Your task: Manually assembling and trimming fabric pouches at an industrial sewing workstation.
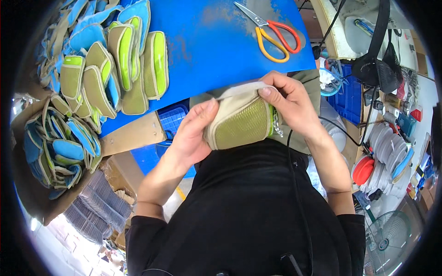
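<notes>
A small beige pouch (241, 120) with an olive-green mesh front is held in front of my body, just below the blue table's edge. My left hand (192, 133) grips its left end, thumb on top. My right hand (289, 102) pinches the beige band along its top edge, fingers curled over the right side where a zipper end sticks out. Orange and red scissors (275, 34) lie on the blue table (212, 46) just beyond my right hand.
A stack of finished green and blue pouches (117, 69) lies on the table's left. A cardboard box (32, 184) of blue and beige pieces sits lower left. Blue crates (170, 122) stand under the table. Rolls of tape (384, 156) and a fan (386, 239) are at right.
</notes>
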`<action>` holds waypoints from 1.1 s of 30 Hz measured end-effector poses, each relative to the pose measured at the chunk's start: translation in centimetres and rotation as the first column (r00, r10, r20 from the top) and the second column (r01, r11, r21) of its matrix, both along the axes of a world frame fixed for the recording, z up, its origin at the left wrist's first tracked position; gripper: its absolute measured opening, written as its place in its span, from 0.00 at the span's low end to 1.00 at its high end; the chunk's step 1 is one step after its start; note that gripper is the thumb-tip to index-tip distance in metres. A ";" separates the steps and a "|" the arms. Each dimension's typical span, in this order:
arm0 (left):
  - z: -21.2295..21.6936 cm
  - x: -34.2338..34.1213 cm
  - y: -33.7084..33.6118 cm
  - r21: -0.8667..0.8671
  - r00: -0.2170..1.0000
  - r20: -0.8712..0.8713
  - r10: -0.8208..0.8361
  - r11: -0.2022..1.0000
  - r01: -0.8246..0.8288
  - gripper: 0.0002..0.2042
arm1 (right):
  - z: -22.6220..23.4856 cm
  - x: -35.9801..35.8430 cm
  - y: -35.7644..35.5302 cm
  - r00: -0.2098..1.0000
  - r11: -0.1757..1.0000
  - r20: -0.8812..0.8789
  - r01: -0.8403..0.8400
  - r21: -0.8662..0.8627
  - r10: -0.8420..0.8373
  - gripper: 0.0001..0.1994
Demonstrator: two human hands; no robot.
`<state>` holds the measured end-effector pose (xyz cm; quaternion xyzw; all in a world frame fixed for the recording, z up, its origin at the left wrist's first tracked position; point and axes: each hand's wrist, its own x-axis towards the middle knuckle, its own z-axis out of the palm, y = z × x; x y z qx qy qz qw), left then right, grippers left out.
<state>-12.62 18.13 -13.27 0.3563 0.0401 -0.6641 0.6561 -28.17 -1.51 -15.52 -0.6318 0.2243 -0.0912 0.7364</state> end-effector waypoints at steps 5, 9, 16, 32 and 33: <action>0.3 -0.7 0.3 0.027 0.999 -0.012 0.048 0.998 -0.048 0.23 | -0.3 0.0 1.0 1.000 0.992 0.006 0.009 0.129 -0.010 0.13; 0.3 -0.7 0.4 -0.056 1.000 0.006 -0.016 0.998 0.016 0.22 | -0.4 -0.6 1.2 0.999 0.979 0.025 0.019 0.203 -0.024 0.13; -0.6 0.1 0.7 -0.049 0.994 0.036 0.105 0.993 -0.104 0.18 | -0.1 -1.1 -0.1 0.999 0.939 0.031 -0.018 0.344 0.008 0.15; -3.8 1.9 1.8 -0.169 0.984 0.078 0.160 0.975 -0.145 0.14 | 0.2 -1.7 0.6 0.992 0.998 0.108 0.058 0.024 -0.060 0.11; -3.9 1.8 1.9 -0.178 0.988 0.051 0.144 0.975 -0.133 0.14 | 0.5 -1.8 0.5 0.994 0.981 0.088 0.050 0.186 -0.067 0.12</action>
